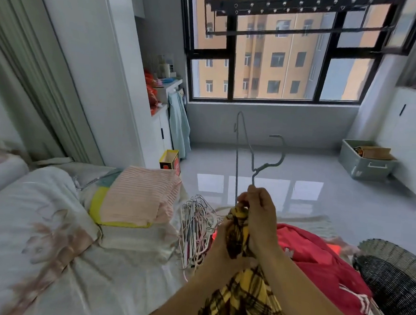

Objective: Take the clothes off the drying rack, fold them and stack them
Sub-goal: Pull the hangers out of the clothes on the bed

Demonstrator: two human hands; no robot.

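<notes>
Bare forearms [291,286] and hands [259,220]

- Straight beyond the fingers [253,200], a wide black-framed window [275,98] fills the far wall, with an orange apartment block [265,63] outside.
- Glossy grey floor [323,190] lies between the fingers and that wall.
- Well off to their right, a pale green storage box [363,169] sits by the wall.
- Beyond them to the left, a yellow-and-red carton [170,160] stands just beside a white cabinet [160,132] hung with a pale blue cloth [178,128].
- Low to their right, a dark wicker basket [395,273].
- Left of them, a floral-quilted bed [37,219] and a curtain [35,71].
</notes>
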